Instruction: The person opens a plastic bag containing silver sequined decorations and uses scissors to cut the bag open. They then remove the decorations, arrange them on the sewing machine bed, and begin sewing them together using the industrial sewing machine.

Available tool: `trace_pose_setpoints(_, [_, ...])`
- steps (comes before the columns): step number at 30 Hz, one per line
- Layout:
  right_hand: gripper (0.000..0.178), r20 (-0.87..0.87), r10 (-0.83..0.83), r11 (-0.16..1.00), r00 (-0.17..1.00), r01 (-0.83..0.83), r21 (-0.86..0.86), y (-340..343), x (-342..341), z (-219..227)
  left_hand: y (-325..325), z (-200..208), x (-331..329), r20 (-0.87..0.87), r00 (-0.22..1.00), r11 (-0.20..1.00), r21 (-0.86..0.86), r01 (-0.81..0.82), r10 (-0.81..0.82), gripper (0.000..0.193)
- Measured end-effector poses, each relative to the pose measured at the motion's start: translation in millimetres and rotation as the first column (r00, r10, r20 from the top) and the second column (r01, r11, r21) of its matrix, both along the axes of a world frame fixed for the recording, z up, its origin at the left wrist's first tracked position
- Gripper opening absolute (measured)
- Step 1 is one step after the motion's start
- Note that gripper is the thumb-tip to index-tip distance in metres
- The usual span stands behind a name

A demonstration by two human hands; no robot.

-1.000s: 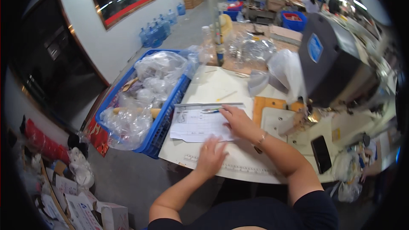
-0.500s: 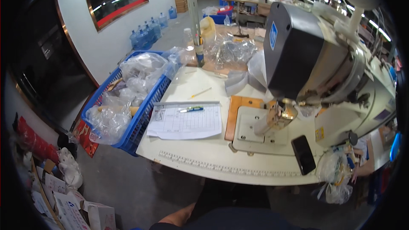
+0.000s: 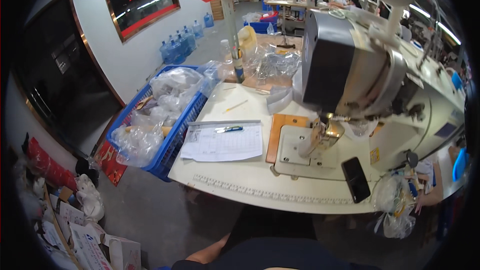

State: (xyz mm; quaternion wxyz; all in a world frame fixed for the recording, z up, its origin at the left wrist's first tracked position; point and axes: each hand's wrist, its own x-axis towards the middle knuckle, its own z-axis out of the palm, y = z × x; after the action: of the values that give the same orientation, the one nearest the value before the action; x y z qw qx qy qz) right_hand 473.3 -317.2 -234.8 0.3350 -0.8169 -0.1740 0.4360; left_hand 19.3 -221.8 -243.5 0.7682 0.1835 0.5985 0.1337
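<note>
My left forearm (image 3: 210, 251) shows bare at the lower edge, beside my dark clothing. Its hand is hidden against my lap, so the fingers cannot be made out. My right hand is out of sight. In front of me stands a white work table (image 3: 240, 172) with a printed ruler along its curved front edge. On it lie a paper form (image 3: 220, 147) and a pen (image 3: 229, 129) across the sheet. Right of these stands a large industrial sewing machine (image 3: 327, 65) with a metal plate (image 3: 295, 152) under its head. A black phone (image 3: 355, 179) rests near the front edge.
A blue plastic basket (image 3: 172, 157) full of clear bags stands against the table's left side. Plastic wrap (image 3: 280, 65) and a hammer (image 3: 286, 46) lie behind. Cardboard boxes (image 3: 122, 252) crowd the lower left floor. A clear bag (image 3: 395, 197) hangs at the table's right end.
The view has shifted slightly, so the table's left part and basket appear a little farther right. The paper, pen and phone keep their places on the table; the left forearm stays low.
</note>
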Motion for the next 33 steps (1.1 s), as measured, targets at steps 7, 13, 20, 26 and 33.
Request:
trace_pose_setpoints(7, [0.034,0.023,-0.050,0.998,0.999,0.049,0.024,-44,-30,-19,116,200,11,-0.397,0.292,0.054,0.512,0.858,-0.870,0.044])
trace_pose_setpoints(13, [0.036,0.285,0.224,0.966,0.932,-0.252,0.065,6,-23,44,333,319,44,-0.220,0.955,0.161,0.954,0.254,-0.201,0.033])
trace_pose_setpoints(20, [0.043,0.516,0.552,0.813,0.655,-0.559,-0.160,-3,-11,118,501,218,65,-0.863,0.183,0.196,0.304,0.932,0.471,0.019])
trace_pose_setpoints(26, [0.051,0.365,0.687,0.721,0.628,-0.652,-0.235,-18,7,115,492,272,75,-0.609,0.553,-0.139,0.591,0.795,0.569,0.016])
trace_pose_setpoints(33, [0.045,0.292,0.784,0.618,0.548,-0.642,-0.453,2,18,105,548,391,104,-0.371,0.558,-0.416,0.397,0.818,0.742,0.013])
